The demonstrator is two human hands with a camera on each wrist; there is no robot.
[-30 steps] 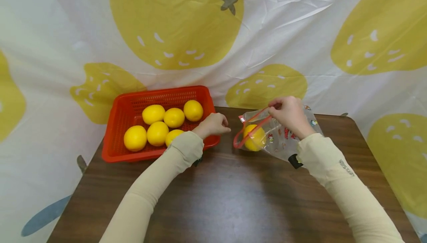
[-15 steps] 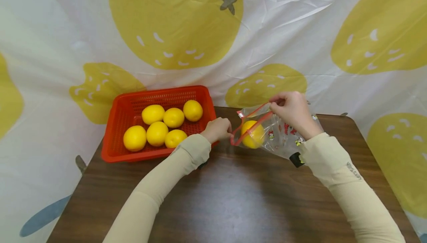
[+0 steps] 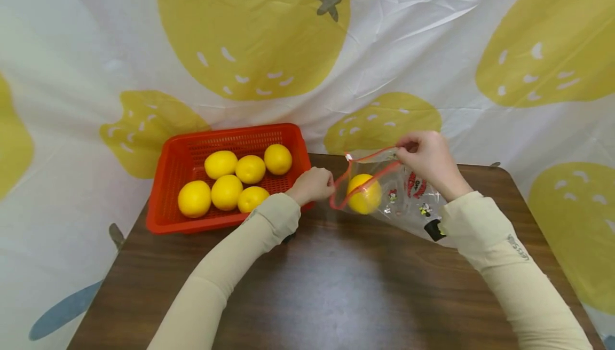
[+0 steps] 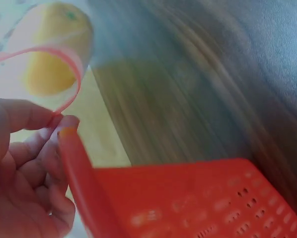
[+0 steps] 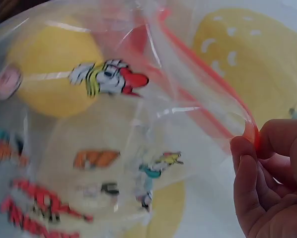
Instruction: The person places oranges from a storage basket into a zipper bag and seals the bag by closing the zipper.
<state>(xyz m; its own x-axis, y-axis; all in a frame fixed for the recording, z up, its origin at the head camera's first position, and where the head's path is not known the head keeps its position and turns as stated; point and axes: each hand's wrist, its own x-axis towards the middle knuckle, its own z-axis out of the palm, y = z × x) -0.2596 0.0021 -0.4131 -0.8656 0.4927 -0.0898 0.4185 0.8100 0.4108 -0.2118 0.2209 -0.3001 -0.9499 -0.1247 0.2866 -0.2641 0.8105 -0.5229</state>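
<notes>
A clear plastic zip bag (image 3: 408, 206) with red edging and cartoon prints stands over the table's right half, its mouth toward the basket. One yellow orange-like fruit (image 3: 364, 194) lies inside, near the mouth. My left hand (image 3: 313, 185) pinches the red edge at the near left corner, thumb against finger, as the left wrist view shows. On the far right of the mouth, my right hand (image 3: 427, 158) pinches the red edge (image 5: 228, 99) between thumb and finger. Beside my left hand is the red basket (image 4: 163, 193), its rim close to the fingers.
Inside the red plastic basket (image 3: 160, 190) lie several yellow fruits (image 3: 227, 192), left of the bag. The brown wooden table (image 3: 326, 286) reaches forward to a fruit-printed cloth (image 3: 384, 62) hanging at the back and sides.
My left hand has moved right from above the basket's edge and taken hold of the bag's edge. The right hand has shifted slightly right and up, and the bag's mouth is stretched wider.
</notes>
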